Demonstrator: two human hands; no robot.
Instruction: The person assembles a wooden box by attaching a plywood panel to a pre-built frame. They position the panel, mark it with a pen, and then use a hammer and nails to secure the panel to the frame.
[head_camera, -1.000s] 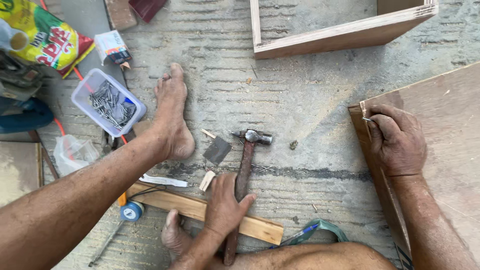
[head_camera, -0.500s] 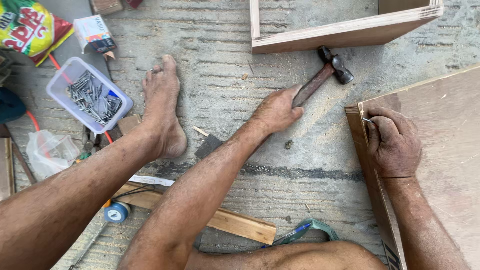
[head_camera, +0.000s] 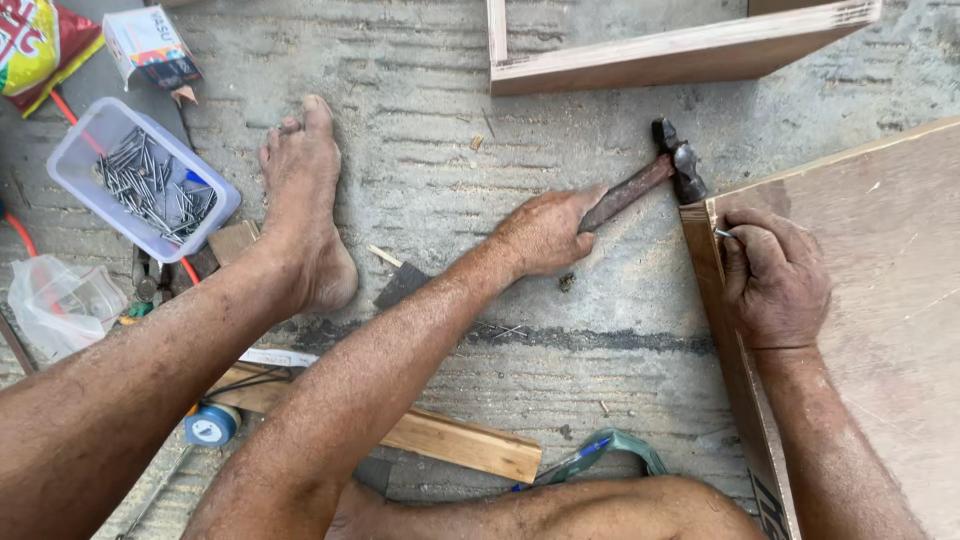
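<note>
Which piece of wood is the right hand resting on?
The big plywood panel at right; the right hand pinches a nail at its edge.

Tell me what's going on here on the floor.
A person sits on a concrete floor doing woodwork. The left hand grips a hammer by its handle, head near the corner of a plywood panel. The right hand rests on the panel's edge, fingers pinching a nail there. A tub of nails sits beside the bare foot, and a wood strip lies near the legs.
</note>
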